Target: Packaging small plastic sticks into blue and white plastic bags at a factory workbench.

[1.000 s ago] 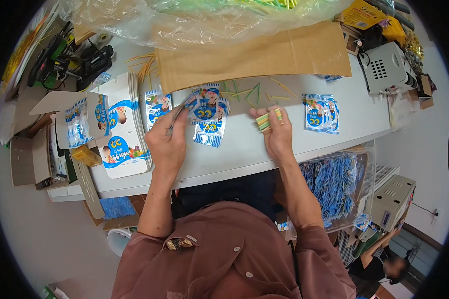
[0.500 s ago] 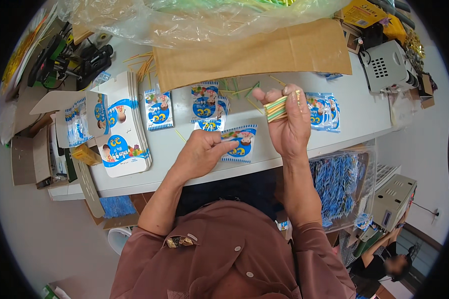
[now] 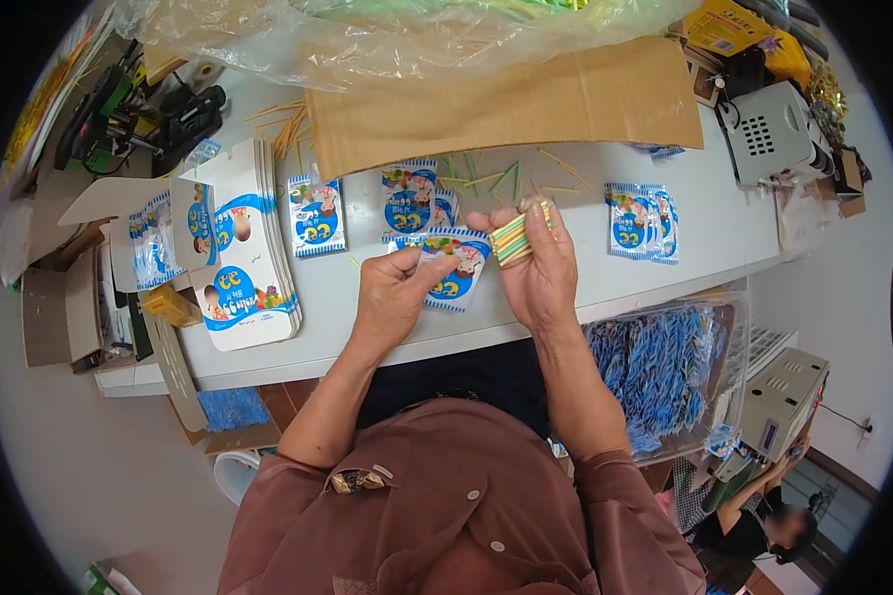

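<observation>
My left hand (image 3: 387, 297) pinches a blue and white printed packet (image 3: 453, 285) between thumb and fingers, tilted just above the table. Close on its right, my right hand (image 3: 548, 278) is closed round a bundle of thin yellow and green sticks (image 3: 514, 241), whose left ends stick out by the packet's upper edge. Whether the sticks touch the packet I cannot tell. Behind the left hand lie more such packets (image 3: 408, 198), overlapping. Several loose sticks (image 3: 506, 178) are scattered beyond the right hand.
A brown cardboard sheet (image 3: 506, 104) and a clear plastic bag (image 3: 397, 50) lie at the back. Flat printed cartons (image 3: 253, 307) are stacked at left; packets (image 3: 637, 223) lie at right. A bin of blue wrapped pieces (image 3: 655, 372) stands below the table edge. Another person (image 3: 744, 521) works at lower right.
My right hand has moved left and slightly toward me with the sticks, closer to the packet. My left hand now has the packet raised and tilted, shifted a little left.
</observation>
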`<state>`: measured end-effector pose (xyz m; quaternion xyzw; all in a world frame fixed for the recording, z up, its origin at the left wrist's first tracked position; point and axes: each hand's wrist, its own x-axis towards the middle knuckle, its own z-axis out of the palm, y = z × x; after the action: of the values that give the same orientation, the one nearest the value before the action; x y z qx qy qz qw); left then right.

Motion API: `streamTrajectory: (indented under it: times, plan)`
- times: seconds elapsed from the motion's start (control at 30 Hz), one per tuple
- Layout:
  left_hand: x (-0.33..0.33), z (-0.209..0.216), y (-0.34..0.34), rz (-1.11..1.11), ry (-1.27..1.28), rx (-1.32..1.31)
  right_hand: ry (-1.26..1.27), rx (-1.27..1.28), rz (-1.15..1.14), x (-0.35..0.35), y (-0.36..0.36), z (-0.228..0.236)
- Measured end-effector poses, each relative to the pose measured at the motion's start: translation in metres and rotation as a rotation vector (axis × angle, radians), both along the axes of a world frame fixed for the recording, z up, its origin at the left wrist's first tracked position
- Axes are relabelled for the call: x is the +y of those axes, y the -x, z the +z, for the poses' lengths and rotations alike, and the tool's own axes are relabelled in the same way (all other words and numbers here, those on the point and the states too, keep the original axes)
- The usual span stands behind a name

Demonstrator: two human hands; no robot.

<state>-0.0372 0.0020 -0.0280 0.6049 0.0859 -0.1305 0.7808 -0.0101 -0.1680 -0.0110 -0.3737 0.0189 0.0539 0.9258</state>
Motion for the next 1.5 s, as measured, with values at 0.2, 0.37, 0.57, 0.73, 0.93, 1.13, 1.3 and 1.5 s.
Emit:
streamTrajectory:
  times: [0.2,0.37,0.57,0.73,0.93,1.13,1.3,1.5]
  plan:
    - [0.013,0.003,0.001,-0.239,-0.282,-0.07,-0.031,0.001,-0.086,-0.01,-0.01,0.007]
    - [0.006,0.013,0.002,-0.287,-0.178,-0.113,0.028,-0.142,-0.051,-0.005,-0.015,0.019]
    - [0.005,0.018,0.001,-0.369,-0.132,-0.104,0.114,-0.198,0.001,0.002,-0.009,0.02]
    - [0.006,0.019,0.001,-0.389,-0.129,-0.098,0.178,-0.216,0.04,0.003,-0.006,0.017]
    - [0.007,0.005,0.003,-0.358,-0.155,-0.11,0.243,-0.201,0.101,-0.001,0.001,0.007]
    - [0.001,0.009,0.005,-0.269,-0.104,-0.079,0.308,-0.059,0.159,-0.001,0.003,0.0]
    - [-0.006,0.008,0.006,-0.194,0.028,-0.001,0.141,0.007,0.088,0.001,-0.002,-0.007]
    - [-0.008,-0.002,0.012,-0.126,0.096,-0.025,0.724,-0.457,0.355,-0.011,-0.003,0.004]
